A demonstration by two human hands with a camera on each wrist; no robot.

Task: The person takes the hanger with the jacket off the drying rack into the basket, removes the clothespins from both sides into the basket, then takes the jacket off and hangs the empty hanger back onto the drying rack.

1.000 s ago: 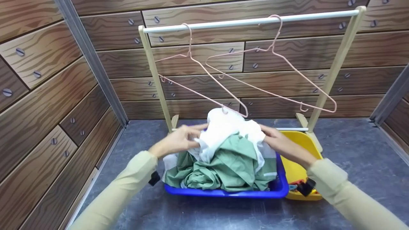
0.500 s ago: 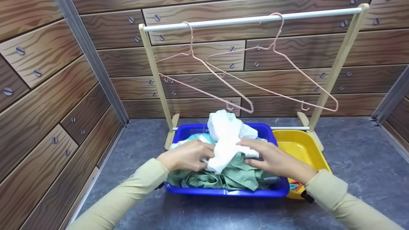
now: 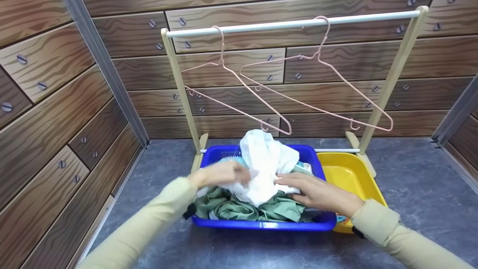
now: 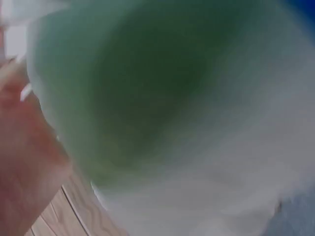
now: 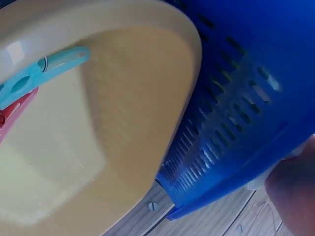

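Observation:
A crumpled white cloth (image 3: pixel 267 166) lies heaped on top of green clothing (image 3: pixel 239 209) in a blue basket (image 3: pixel 261 225). My left hand (image 3: pixel 224 173) is at the white cloth's left side with bent fingers. It is blurred, and whether it pinches the cloth is unclear. In the left wrist view, out-of-focus green and white fabric (image 4: pixel 197 147) fills most of the picture beside the hand (image 4: pixel 29 162). On the cloth's right side rests my right hand (image 3: pixel 317 192), its fingers extended and thumb apart. The right wrist view catches only that hand's edge (image 5: pixel 295 189).
Behind the basket stands a rack with a white bar (image 3: pixel 261 28) and two pink hangers (image 3: pixel 257 97), (image 3: pixel 336 74). A yellow tub (image 3: pixel 345 175) touches the basket's right side; it contains a turquoise clothespin (image 5: pixel 44 73) and a red one (image 5: pixel 17 110). Wood-patterned walls surround the floor.
Both hands came down from lifting the white cloth above the basket, and it settled onto the pile. In the last half second my left hand shifted slightly up, and the cloth spread toward the front.

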